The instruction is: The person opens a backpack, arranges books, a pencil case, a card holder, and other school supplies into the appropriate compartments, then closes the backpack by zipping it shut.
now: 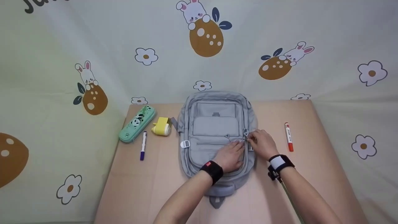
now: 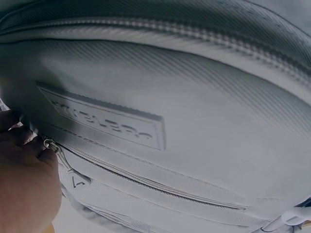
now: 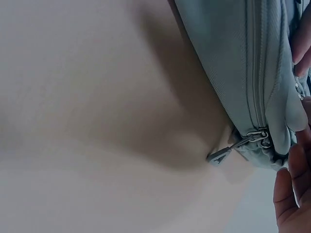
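A grey backpack (image 1: 216, 125) lies on its back on the table, front face up. My left hand (image 1: 229, 156) rests on its lower front, fingertips at the right-hand zipper line. In the left wrist view that hand's fingers are beside a metal slider with a triangular pull (image 2: 78, 180) on the front pocket. At the bag's right edge, my right hand (image 1: 263, 144) pinches a zipper pull (image 1: 245, 135), which the fingers partly hide. Another zipper pull (image 3: 220, 156) hangs loose from the bag's side in the right wrist view.
Left of the bag are a green panda pencil case (image 1: 137, 123), a yellow and white object (image 1: 162, 126) and a purple-tipped marker (image 1: 143, 146). A red marker (image 1: 289, 137) lies to the right. Printed cloth (image 1: 168, 81) surrounds the table (image 1: 130, 193).
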The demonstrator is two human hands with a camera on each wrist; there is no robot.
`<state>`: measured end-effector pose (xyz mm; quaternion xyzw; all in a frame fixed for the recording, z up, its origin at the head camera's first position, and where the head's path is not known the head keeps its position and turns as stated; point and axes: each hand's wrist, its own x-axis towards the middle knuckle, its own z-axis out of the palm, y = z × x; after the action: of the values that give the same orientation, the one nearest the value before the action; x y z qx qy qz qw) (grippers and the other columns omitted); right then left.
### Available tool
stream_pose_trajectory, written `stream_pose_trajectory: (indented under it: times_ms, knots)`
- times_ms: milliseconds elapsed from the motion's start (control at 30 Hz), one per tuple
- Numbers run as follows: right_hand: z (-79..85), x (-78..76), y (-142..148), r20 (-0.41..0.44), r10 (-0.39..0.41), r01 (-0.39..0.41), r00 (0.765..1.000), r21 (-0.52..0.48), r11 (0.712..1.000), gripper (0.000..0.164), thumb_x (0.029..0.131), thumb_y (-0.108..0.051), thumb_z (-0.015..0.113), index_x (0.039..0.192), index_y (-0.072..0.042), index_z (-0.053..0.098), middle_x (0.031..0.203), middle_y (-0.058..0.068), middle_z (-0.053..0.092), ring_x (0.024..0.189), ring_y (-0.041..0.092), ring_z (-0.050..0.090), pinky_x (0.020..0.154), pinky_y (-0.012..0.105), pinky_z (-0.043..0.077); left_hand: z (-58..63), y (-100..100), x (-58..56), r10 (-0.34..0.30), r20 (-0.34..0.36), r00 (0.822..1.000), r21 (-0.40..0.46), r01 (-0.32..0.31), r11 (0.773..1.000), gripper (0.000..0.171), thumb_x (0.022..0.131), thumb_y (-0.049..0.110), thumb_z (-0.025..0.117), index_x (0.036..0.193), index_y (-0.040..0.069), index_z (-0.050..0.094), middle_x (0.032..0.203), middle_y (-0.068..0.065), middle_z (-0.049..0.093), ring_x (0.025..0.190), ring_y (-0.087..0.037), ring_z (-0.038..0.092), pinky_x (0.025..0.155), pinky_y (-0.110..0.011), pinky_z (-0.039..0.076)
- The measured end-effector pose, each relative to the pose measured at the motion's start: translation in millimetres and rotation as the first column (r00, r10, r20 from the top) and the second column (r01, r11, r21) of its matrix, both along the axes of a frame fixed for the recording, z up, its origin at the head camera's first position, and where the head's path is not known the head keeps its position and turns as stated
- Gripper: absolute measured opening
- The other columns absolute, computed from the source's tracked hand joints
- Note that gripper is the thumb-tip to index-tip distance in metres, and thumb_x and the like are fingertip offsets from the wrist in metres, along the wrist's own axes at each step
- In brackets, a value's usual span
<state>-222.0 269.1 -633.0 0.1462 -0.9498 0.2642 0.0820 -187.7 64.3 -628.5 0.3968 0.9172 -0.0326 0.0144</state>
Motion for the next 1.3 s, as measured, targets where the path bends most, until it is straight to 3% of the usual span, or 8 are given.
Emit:
stream_pose_trajectory:
  times_ms: [167,333,467,567,867,1300]
  knots:
    - [-0.1,2.3,-0.8,0.031,-0.028,0.029,0.999,-0.02,0.999,0.008,0.093,-0.014,0.074,0.097,-0.007,0.072,0.094,0.005,0.065,0.085,0.027,0.057,0.073,0.045,0.047,5.0,-4.0,7.0,-0.005,0.003,1.0,0.073,0.004,0.997,0.057,0.098,0.044,0.064,0.144,0.011,0.057,0.157,-0.009,0.045,0.146,-0.026,0.039,0.119,-0.038,0.028]
    - [1.2,3.8,0.1,0.066,-0.053,0.055,0.996,-0.031,0.998,0.009,0.094,-0.017,0.073,0.097,-0.008,0.072,0.093,0.004,0.063,0.086,0.025,0.056,0.074,0.042,0.047,8.7,-14.5,21.7,-0.036,-0.001,0.999,0.167,0.036,0.985,0.032,0.093,0.04,0.071,0.115,0.016,0.069,0.152,-0.011,0.05,0.144,-0.029,0.042,0.119,-0.042,0.03]
    - [4.1,3.7,0.6,0.061,-0.067,0.07,0.996,-0.047,0.996,0.01,0.091,-0.016,0.074,0.095,-0.008,0.072,0.093,0.005,0.064,0.087,0.026,0.056,0.075,0.043,0.047,10.7,-21.5,33.0,-0.038,0.042,0.998,0.16,0.031,0.987,0.023,0.09,0.04,0.075,0.091,0.018,0.067,0.151,-0.009,0.052,0.144,-0.029,0.042,0.118,-0.042,0.031]
    - [4.6,3.5,0.4,0.064,-0.072,0.075,0.995,-0.048,0.996,0.01,0.09,-0.016,0.074,0.095,-0.008,0.072,0.094,0.005,0.065,0.088,0.026,0.057,0.076,0.043,0.048,12.3,-22.7,37.8,-0.026,0.072,0.997,0.117,0.017,0.993,0.02,0.089,0.036,0.076,0.084,0.018,0.067,0.151,-0.009,0.051,0.144,-0.028,0.042,0.117,-0.039,0.033]
    - [4.8,6.4,-0.7,0.072,-0.072,0.075,0.995,-0.052,0.996,0.007,0.089,-0.013,0.075,0.093,-0.008,0.073,0.091,0.004,0.065,0.087,0.025,0.058,0.075,0.042,0.049,15.5,-20.5,43.7,-0.021,-0.01,1.0,0.042,0.022,0.999,0.014,0.089,0.022,0.072,0.083,0.01,0.078,0.146,-0.009,0.056,0.137,-0.026,0.05,0.102,-0.029,0.048]
    - [0.1,20.9,0.5,0.01,-0.016,0.016,1.0,-0.038,0.999,0.008,0.083,-0.01,0.08,0.087,-0.012,0.074,0.086,-0.001,0.065,0.081,0.021,0.056,0.07,0.039,0.047,14.0,-20.5,42.6,-0.031,-0.005,1.0,0.046,0.031,0.998,0.018,0.088,0.018,0.071,0.099,0.007,0.078,0.146,-0.01,0.056,0.138,-0.027,0.05,0.099,-0.03,0.051]
